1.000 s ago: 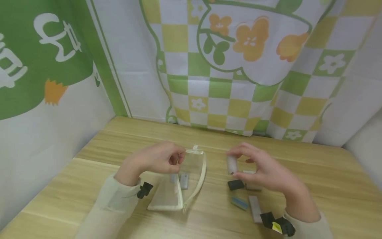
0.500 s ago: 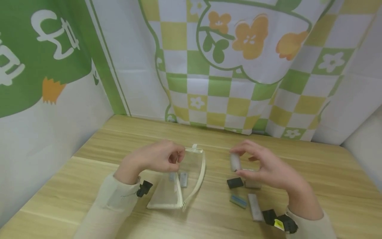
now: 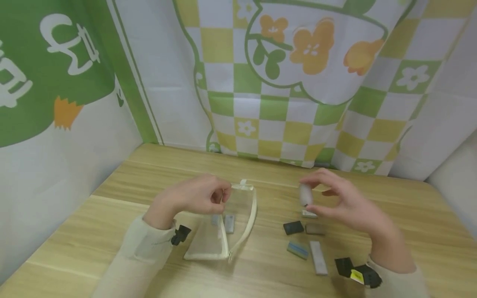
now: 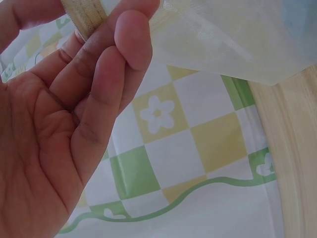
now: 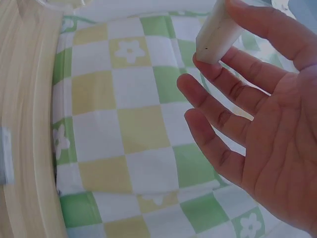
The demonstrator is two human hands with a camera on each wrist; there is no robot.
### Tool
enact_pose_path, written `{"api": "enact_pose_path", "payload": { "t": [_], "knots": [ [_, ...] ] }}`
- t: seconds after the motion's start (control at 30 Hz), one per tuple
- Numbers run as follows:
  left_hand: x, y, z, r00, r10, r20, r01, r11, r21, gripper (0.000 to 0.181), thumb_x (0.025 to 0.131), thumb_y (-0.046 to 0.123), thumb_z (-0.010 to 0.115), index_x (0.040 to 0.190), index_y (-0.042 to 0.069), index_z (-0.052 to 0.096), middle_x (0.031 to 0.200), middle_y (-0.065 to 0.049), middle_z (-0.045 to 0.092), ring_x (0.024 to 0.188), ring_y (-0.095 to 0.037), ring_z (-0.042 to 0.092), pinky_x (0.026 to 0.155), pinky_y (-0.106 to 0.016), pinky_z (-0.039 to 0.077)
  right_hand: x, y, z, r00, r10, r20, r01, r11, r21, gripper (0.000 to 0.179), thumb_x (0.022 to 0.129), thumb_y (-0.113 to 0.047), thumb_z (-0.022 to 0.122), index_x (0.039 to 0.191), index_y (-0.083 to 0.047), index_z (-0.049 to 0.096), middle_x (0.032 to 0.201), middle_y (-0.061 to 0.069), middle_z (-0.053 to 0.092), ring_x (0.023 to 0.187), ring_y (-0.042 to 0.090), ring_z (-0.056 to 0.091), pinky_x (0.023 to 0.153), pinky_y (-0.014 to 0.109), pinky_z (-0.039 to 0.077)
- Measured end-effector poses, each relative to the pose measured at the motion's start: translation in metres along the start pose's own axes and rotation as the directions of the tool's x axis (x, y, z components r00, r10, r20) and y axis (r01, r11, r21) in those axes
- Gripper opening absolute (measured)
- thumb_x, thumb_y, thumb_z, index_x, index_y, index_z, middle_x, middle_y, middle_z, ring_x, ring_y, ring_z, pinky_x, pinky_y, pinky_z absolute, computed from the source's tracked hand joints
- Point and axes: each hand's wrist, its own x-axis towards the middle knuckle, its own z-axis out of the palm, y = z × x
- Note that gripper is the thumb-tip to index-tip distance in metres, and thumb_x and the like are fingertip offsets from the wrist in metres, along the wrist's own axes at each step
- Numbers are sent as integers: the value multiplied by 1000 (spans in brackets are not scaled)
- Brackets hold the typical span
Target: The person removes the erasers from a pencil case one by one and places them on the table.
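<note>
My left hand (image 3: 201,195) pinches the upper edge of a see-through cream mesh zipper pouch (image 3: 206,244), which stands with its mouth agape. In the left wrist view, the zipper band (image 4: 85,17) runs between the fingers and the mesh (image 4: 237,44) hangs beyond. Two small grey pieces (image 3: 229,224) show inside the pouch. My right hand (image 3: 346,200) pinches a whitish eraser-like block (image 3: 306,194) by its ends, between thumb and fingers. The right wrist view shows this block (image 5: 218,34) at the fingertips, the other fingers spread apart from it.
Below the right hand lie a pale block (image 3: 309,214), a black block (image 3: 293,227), a brown block (image 3: 315,229), a blue-and-green block (image 3: 297,250) and a long light grey block (image 3: 318,258) on the wooden table (image 3: 268,277). A checked curtain (image 3: 272,120) hangs behind.
My right hand has moved to the right and slightly away with the whitish block, uncovering the brown block. The left hand and the pouch have stayed in place.
</note>
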Motion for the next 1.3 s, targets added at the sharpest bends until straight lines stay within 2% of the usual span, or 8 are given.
{"api": "enact_pose_path", "payload": {
  "t": [0.33, 0.6, 0.8, 0.97, 1.3],
  "knots": [
    [2, 0, 1, 1000, -8, 8, 8, 1000, -11, 9, 79, 8, 63, 82, 15, 59, 68, 7, 56, 61, -6, 49, 56, -23, 45, -13, 11, -12, 999, 24, -32, -26, 998, -55, 50, 83, -15, 79, 129, -24, 60, 121, -10, 61, 107, -1, 53, 81, 35, 51],
    [0, 1, 1, 1000, -18, 1, 18, 1000, -22, 9, 79, 8, 62, 83, 15, 58, 65, 8, 53, 58, -4, 45, 54, -21, 41, -25, 18, -20, 998, 38, -54, -43, 995, -87, 54, 80, -13, 80, 129, -23, 60, 118, -11, 60, 106, -4, 53, 78, 29, 51],
    [0, 1, 1, 1000, -13, -4, 13, 1000, -5, 10, 78, 7, 62, 82, 15, 58, 66, 8, 54, 59, -4, 47, 56, -22, 42, -38, 26, -23, 998, 43, -39, -47, 995, -90, 55, 80, -11, 79, 130, -21, 60, 119, -10, 60, 105, -4, 53, 78, 29, 52],
    [0, 0, 1, 1000, 2, -10, -2, 1000, 0, 6, 77, 9, 61, 81, 13, 59, 65, 9, 53, 58, -3, 46, 55, -21, 41, -49, 33, -26, 997, 75, -30, -79, 989, -126, 54, 81, -13, 79, 130, -24, 59, 120, -12, 59, 104, -6, 52, 76, 27, 51],
    [0, -1, 0, 1000, 8, -13, -8, 1000, 9, 5, 77, 10, 59, 81, 12, 60, 63, 10, 50, 58, -3, 44, 55, -21, 39, -63, 44, -24, 998, 43, -47, -51, 983, -179, 55, 78, -13, 82, 128, -21, 61, 120, -15, 59, 103, -8, 53, 74, 26, 53]
  ]
}}
